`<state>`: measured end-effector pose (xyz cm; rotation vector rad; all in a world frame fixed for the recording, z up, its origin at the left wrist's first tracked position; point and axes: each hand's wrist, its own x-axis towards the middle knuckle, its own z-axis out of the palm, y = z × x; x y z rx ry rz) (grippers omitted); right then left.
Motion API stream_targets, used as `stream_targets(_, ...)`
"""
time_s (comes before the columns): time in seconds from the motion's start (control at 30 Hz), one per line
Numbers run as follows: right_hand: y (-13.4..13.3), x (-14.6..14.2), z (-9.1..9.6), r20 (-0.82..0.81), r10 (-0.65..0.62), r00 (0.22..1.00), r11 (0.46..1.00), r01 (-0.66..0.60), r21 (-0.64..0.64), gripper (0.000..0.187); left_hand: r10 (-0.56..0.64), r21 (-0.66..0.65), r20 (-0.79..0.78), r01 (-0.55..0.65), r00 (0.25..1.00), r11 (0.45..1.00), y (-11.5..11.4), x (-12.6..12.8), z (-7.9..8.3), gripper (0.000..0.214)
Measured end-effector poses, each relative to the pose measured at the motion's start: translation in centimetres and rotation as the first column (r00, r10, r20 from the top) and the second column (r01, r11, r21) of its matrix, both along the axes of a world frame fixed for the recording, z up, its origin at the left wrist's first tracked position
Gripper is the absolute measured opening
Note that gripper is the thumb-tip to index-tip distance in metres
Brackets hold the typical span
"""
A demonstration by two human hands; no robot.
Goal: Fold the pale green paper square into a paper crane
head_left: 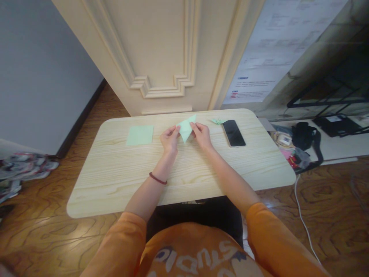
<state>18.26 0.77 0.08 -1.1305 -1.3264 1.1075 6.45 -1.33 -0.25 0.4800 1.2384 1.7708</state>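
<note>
Between my two hands is a folded piece of light green paper (pixel 186 129), held up over the far middle of the table with one point downward. My left hand (pixel 169 138) pinches its left corner, thumb on the near face. On the other side my right hand (pixel 201 134) grips the right edge in the same way. A flat green paper square (pixel 140 135) lies on the table to the left. To the right, a small folded green paper figure (pixel 218 121) rests beside the top of a black smartphone (pixel 233 133).
The pale wood-grain table (pixel 115 181) has rounded corners and stands against a cream panelled door or wall (pixel 164 46). Right of it, a low shelf (pixel 337 148) holds bags and small items. A white cable (pixel 302 215) runs down to the floor. Shoes (pixel 29 165) lie at left.
</note>
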Motion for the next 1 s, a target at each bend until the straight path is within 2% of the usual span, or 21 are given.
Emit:
stream_targets(0.13,0.12,-0.14,-0.36,-0.050,0.089,0.995,0.995,-0.091,-0.032,0.053,0.036,0.008,-0.003,-0.036,0.999,0.999,0.13,-0.27,-0.07,0.041)
stream_targets(0.37,0.34,0.26,-0.34,0.046,0.039,0.998,0.999,-0.040,0.016,0.054,0.020,0.018,0.005,-0.020,1.000,1.000,0.36,-0.55,-0.37,0.041)
stream_targets(0.47,0.17,0.10,-0.28,-0.010,0.070,0.997,0.997,-0.071,-0.043,0.054,0.021,0.023,0.013,-0.022,1.000,1.000,0.25,-0.46,-0.31,0.039)
stream_targets(0.63,-0.22,-0.29,-0.24,-0.144,0.174,0.974,0.971,-0.194,-0.142,0.051,0.023,0.028,0.021,-0.023,1.000,0.999,0.12,-0.41,-0.09,0.035)
stream_targets(0.87,-0.27,0.16,0.27,-0.003,0.137,0.991,0.988,-0.136,-0.077,0.056,0.002,0.001,0.028,-0.002,1.000,1.000,0.18,-0.53,0.17,0.036)
stream_targets(1.0,-0.37,0.04,0.13,-0.019,0.133,0.991,0.986,-0.134,-0.102,0.055,0.005,0.032,0.056,-0.007,0.998,0.999,0.14,-0.48,0.09,0.037)
